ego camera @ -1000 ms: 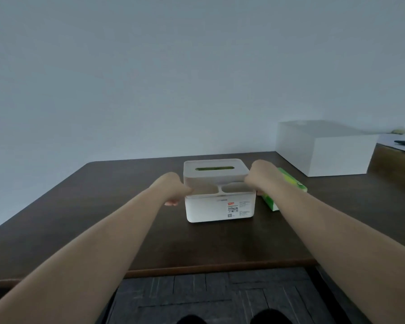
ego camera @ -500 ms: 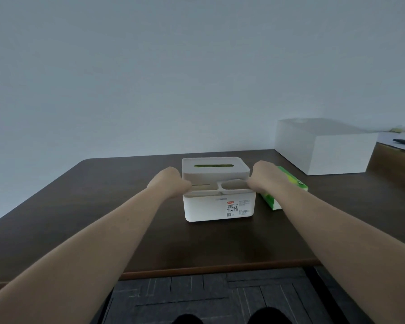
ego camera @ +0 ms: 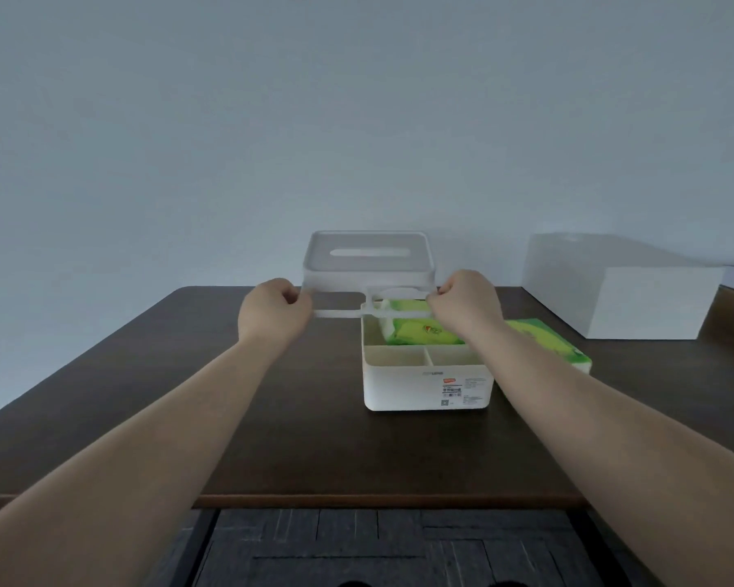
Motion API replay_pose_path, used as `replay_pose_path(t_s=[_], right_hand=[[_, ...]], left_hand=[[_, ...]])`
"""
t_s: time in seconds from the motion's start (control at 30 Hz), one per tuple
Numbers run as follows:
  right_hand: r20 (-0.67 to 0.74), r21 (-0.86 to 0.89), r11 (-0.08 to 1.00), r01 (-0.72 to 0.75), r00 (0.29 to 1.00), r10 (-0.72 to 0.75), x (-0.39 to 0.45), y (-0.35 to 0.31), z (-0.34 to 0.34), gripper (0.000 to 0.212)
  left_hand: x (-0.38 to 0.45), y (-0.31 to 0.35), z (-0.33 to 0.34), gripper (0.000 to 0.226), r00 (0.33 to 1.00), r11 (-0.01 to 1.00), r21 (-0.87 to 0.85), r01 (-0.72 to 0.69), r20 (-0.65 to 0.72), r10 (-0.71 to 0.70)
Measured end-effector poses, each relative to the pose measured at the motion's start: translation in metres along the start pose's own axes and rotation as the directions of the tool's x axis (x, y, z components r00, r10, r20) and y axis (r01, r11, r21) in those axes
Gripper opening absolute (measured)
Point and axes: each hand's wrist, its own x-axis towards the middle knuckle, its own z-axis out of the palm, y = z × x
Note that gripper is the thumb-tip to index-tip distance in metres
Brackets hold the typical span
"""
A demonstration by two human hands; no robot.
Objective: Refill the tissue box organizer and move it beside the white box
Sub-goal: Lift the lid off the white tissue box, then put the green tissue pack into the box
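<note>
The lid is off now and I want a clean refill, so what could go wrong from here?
1. The lid is held in the air only by its near edge, pinched by the left hand and right hand; it could tip or slip.
2. The organizer already holds a green tissue pack, so the second pack beside it may not fit until that is sorted.

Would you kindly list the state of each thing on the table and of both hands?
Lid: off, held in the air by both hands.
Organizer base: open, on the table, green tissue pack inside.
Second tissue pack: on the table, right of the base.
White box: closed, far right.
Left hand: gripping the lid.
Right hand: gripping the lid.
</note>
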Motion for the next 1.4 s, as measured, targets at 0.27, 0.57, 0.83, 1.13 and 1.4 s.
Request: replay_pose_path(t_s=[0.27,0.57,0.83,1.13,1.4], right_hand=[[0.129,-0.023,0.999,0.046,0.991,-0.043,0.003,-0.063,0.056,0.033],[0.398,-0.137,0.983,0.122,0.916,-0.058,0.006,-0.112,0.117,0.01],[0.523,-0.451,0.852,0.266,0.852,0.011,0.017,-0.112,0.157,0.024],[0.512,-0.433,0.87,0.234,0.858,0.024,0.017,-0.104,0.152,0.012],[0.12,-0.115,0.964,0.238,0.967,-0.225,0.022,-0.074,0.091,0.029]], left_hand=[[0.029,-0.064,-0.028,0.04,0.988,0.975,0.159,0.154,-0.013,-0.154],[0.046,-0.138,-0.043,0.023,0.921,0.891,0.327,0.314,0.122,-0.369],[0.051,-0.163,-0.03,0.026,0.899,0.894,0.272,0.355,0.163,-0.407],[0.05,-0.159,-0.023,0.024,0.943,0.87,0.438,0.226,0.128,-0.309],[0.046,-0.098,-0.006,0.011,0.986,0.957,0.282,0.071,0.123,-0.11]])
